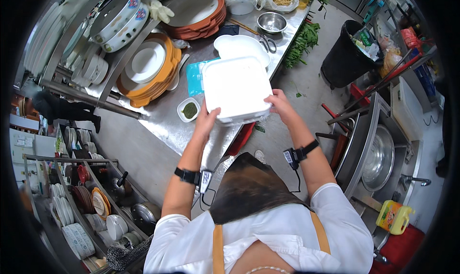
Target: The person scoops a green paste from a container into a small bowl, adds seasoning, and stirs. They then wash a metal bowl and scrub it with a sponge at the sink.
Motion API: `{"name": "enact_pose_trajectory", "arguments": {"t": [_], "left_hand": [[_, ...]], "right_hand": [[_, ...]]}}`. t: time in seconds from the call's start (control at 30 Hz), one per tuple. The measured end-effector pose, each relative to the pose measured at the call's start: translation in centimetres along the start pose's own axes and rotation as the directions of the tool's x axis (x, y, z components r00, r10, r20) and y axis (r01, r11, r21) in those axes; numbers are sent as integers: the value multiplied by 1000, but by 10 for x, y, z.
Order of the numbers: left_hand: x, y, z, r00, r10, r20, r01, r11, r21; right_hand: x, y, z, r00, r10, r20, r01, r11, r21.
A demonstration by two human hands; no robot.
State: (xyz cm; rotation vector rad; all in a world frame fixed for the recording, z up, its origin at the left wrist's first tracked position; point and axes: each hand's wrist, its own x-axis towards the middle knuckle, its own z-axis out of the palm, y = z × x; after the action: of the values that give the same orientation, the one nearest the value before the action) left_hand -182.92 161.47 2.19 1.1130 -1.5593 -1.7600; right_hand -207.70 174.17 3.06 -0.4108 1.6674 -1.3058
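Both hands hold a white square lidded container (237, 85) above the steel table (161, 130). My left hand (207, 118) grips its near left corner, thumb on the lid. At its right side, my right hand (282, 105) has its thumb on the lid's edge; the fingers underneath are partly hidden. A small white dish (188, 109) with a dark green paste or chopped herb stands just left of the container. Behind it lie a turquoise packet (194, 79) and a white scalloped plate (240, 45). Scissors (267, 44) rest beside the plate.
Stacked orange-rimmed plates (172, 69) and red-brown dishes (212, 26) stand at the left and back. A metal bowl (272, 22) is near the far edge. Leafy greens (305, 40) hang beside the table. A black bin (341, 58) and a sink (379, 159) are to the right. A person (61, 106) stands far left.
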Motion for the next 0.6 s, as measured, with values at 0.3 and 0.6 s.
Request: {"name": "enact_pose_trajectory", "arguments": {"t": [0.3, 0.6], "left_hand": [[-20, -15, 138, 930, 132, 343, -264, 889, 374], [13, -83, 94, 996, -62, 63, -39, 334, 942]], "right_hand": [[-49, 69, -154, 992, 106, 62, -122, 923, 365], [-21, 176, -181, 796, 452, -403, -424, 891, 163]]}}
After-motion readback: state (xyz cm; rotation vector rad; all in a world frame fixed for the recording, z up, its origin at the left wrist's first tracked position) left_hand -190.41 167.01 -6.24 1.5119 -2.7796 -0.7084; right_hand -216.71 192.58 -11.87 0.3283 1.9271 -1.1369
